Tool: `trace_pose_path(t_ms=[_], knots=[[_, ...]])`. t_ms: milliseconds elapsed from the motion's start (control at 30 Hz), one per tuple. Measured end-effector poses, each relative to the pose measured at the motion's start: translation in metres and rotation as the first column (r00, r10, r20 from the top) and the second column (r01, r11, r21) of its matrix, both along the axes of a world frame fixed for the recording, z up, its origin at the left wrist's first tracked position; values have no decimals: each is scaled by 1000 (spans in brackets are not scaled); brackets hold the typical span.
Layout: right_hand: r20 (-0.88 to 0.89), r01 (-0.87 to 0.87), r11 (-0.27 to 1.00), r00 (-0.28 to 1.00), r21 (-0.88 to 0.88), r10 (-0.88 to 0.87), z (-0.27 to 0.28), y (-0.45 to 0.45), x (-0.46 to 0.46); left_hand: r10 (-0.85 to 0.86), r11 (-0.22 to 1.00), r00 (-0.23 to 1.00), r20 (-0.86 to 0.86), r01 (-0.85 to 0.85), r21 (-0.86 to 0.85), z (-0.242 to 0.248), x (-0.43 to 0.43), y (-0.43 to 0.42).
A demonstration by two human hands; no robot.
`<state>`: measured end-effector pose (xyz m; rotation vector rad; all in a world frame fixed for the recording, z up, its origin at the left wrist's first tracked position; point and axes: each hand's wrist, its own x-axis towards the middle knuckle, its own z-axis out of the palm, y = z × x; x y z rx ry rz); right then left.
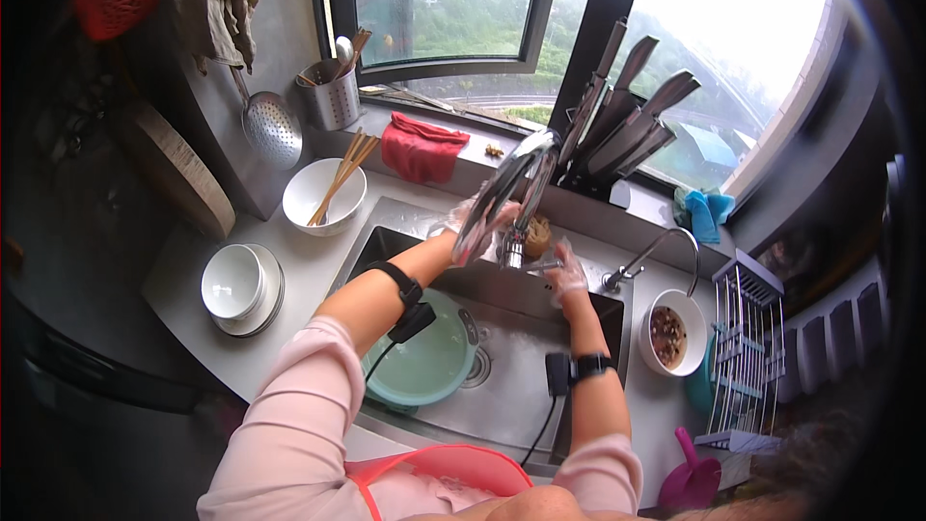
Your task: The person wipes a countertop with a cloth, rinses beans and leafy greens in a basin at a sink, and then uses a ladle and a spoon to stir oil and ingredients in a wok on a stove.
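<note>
Behind the chrome faucet at the far rim of the sink, my left hand is in a clear plastic glove. The spout covers part of it, so what its fingers hold cannot be made out. My right hand, gloved the same way, is at the tip of the faucet lever; whether it grips the lever is unclear. A rounded brown thing sits behind the faucet, between my hands. Below my arms, a pale green basin of cloudy water stands in the left part of the steel sink.
On the left counter are a white bowl with chopsticks and stacked bowls and plates. A knife block and a red cloth occupy the sill. To the right are a bowl of soaking food and a dish rack.
</note>
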<state>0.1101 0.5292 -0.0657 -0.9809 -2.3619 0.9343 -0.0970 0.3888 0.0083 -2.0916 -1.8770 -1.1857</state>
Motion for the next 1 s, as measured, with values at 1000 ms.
trace_pose_path(t_ms=[1000], knots=[[-64,-181,978,983,-105,175,66,-132,102,410,423,662,-627,-747,-513,-33,-76,-54]])
